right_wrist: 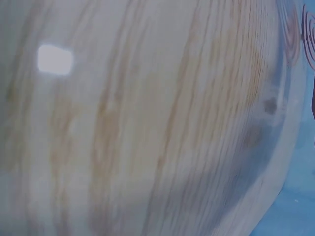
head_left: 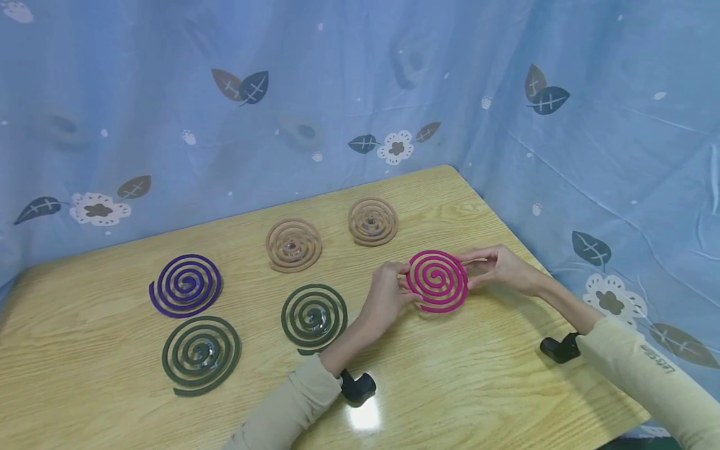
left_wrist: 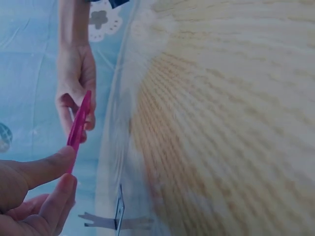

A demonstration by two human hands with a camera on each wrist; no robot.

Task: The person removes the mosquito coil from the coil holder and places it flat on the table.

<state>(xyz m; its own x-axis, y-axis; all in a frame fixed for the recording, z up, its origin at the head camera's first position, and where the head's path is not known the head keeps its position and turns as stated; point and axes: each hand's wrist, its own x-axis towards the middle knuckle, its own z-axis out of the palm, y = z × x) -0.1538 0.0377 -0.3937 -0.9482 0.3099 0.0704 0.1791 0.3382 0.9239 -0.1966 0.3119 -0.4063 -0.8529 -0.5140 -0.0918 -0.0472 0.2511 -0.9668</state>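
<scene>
A pink mosquito coil (head_left: 436, 275) is held between my two hands near the table's right side. My left hand (head_left: 387, 295) pinches its left rim between thumb and fingers, and my right hand (head_left: 506, 270) grips the right rim. Edge-on in the left wrist view, the coil (left_wrist: 78, 127) looks thin and appears raised off the table. To the left lie a purple coil (head_left: 189, 284) and two dark green coils (head_left: 200, 354) (head_left: 313, 318). Two brown coils (head_left: 292, 246) (head_left: 372, 222) lie farther back. The right wrist view shows mostly wood grain.
The light wood table (head_left: 478, 387) ends at a blue patterned curtain (head_left: 315, 94) behind and on the right. Black wrist devices (head_left: 358, 389) sit below both wrists. A bright reflection shines on the tabletop near the front.
</scene>
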